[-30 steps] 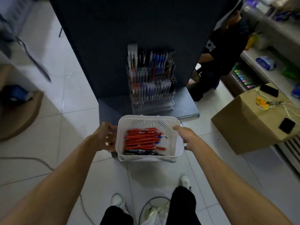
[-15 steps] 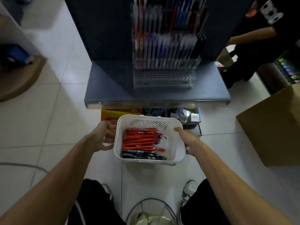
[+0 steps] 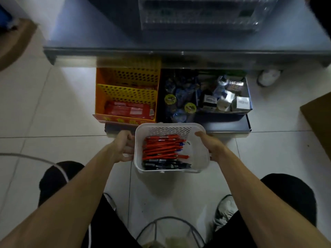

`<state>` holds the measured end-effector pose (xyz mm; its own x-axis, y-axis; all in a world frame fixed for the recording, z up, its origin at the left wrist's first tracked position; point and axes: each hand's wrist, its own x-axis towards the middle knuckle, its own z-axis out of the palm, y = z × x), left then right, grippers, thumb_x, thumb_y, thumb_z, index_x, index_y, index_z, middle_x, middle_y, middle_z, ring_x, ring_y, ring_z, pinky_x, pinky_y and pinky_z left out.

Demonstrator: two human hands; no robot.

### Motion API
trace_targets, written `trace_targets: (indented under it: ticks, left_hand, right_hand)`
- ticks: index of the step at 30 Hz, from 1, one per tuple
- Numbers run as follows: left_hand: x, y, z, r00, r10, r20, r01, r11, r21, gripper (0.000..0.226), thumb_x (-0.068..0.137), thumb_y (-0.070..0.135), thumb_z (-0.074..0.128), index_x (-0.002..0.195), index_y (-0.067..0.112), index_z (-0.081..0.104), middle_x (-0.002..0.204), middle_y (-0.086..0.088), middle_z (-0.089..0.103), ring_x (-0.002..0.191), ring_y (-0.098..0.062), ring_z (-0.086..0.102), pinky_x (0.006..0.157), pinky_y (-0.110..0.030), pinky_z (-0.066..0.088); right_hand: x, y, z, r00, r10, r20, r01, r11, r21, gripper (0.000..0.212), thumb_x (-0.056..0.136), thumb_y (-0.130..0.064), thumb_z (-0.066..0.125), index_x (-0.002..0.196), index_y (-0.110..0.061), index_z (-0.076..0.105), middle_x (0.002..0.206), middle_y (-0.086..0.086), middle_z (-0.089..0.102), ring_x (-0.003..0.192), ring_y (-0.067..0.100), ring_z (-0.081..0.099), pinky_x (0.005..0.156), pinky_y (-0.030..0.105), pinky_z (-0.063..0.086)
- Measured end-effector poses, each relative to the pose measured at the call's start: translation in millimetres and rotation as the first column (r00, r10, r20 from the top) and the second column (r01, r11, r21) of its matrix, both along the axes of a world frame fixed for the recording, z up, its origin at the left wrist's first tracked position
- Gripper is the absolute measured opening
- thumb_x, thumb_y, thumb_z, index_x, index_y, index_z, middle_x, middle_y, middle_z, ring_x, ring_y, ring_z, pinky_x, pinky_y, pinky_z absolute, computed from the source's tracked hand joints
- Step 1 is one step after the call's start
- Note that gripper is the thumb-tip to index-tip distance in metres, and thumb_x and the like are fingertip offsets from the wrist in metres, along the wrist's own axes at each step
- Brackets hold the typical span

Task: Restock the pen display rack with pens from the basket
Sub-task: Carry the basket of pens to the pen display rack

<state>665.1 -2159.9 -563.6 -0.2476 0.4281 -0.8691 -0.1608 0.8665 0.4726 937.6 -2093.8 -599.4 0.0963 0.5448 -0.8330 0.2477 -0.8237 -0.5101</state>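
Gripping the white basket (image 3: 170, 130) from both sides, you have your left hand (image 3: 123, 146) curled round its left wall and your right hand (image 3: 208, 145) clamped on the right rim, thumb lying along the top edge. The hands are apart, with the basket between them above the tiled floor (image 3: 71, 104). Inside it, between your hands, red pens (image 3: 163, 146) lie crosswise in a heap, with dark pens (image 3: 166, 165) along the wall nearest you. Just beyond the left hand is an orange bin (image 3: 125, 77) with red packets in its front section. Just beyond the right hand is a dark tray (image 3: 225, 115) of mixed small packets. Over both runs a grey shelf (image 3: 100, 33). Well beyond your hands, at the top edge, stands the clear pen rack (image 3: 200, 17), too blurred to read its contents. Far out past the right hand is the corner of a cardboard box (image 3: 320, 119).
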Motion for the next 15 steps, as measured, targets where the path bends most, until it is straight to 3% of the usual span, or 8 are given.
trace_targets:
  ticks: [4, 7, 11, 15]
  left_hand:
    - [-2, -1, -39, 1.000, -0.017, 0.004, 0.018, 1.000, -0.010, 0.018, 0.083, 0.020, 0.039, 0.085, 0.008, 0.052, 0.088, -0.017, 0.061, 0.084, -0.031, 0.058, 0.078, -0.043, 0.052]
    - [0, -6, -54, 0.999, 0.017, 0.047, -0.015, 0.999, -0.037, 0.017, 0.081, 0.018, 0.037, 0.080, 0.010, 0.053, 0.079, -0.012, 0.057, 0.078, -0.028, 0.055, 0.074, -0.041, 0.050]
    - [2, -14, -78, 0.998, 0.019, 0.067, -0.017, 0.999, -0.032, 0.023, 0.083, 0.016, 0.035, 0.086, 0.007, 0.056, 0.088, -0.017, 0.060, 0.084, -0.031, 0.057, 0.077, -0.043, 0.050]
    - [6, -18, -101, 0.998, 0.022, 0.058, -0.019, 0.998, -0.053, 0.031, 0.084, 0.016, 0.035, 0.098, 0.003, 0.059, 0.098, -0.020, 0.063, 0.091, -0.034, 0.059, 0.087, -0.047, 0.051]
  right_hand:
    - [-1, 0, -28, 1.000, 0.015, -0.016, -0.015, 1.000, 0.000, 0.043, 0.096, -0.041, 0.055, 0.124, -0.009, 0.056, 0.117, 0.011, 0.060, 0.102, 0.027, 0.057, 0.068, 0.034, 0.048]
    - [0, -5, -48, 0.997, 0.052, 0.059, -0.050, 0.998, -0.035, 0.052, 0.091, -0.046, 0.057, 0.128, -0.009, 0.056, 0.123, 0.013, 0.063, 0.106, 0.031, 0.060, 0.086, 0.043, 0.052]
    - [1, -9, -61, 0.994, 0.066, 0.085, -0.061, 0.996, -0.060, 0.047, 0.093, -0.044, 0.056, 0.124, -0.008, 0.058, 0.119, 0.015, 0.065, 0.100, 0.032, 0.061, 0.079, 0.042, 0.049]
    - [4, -13, -81, 0.994, 0.039, 0.102, -0.033, 0.998, -0.059, 0.043, 0.089, -0.038, 0.060, 0.121, -0.009, 0.060, 0.115, 0.014, 0.066, 0.102, 0.033, 0.062, 0.087, 0.045, 0.052]
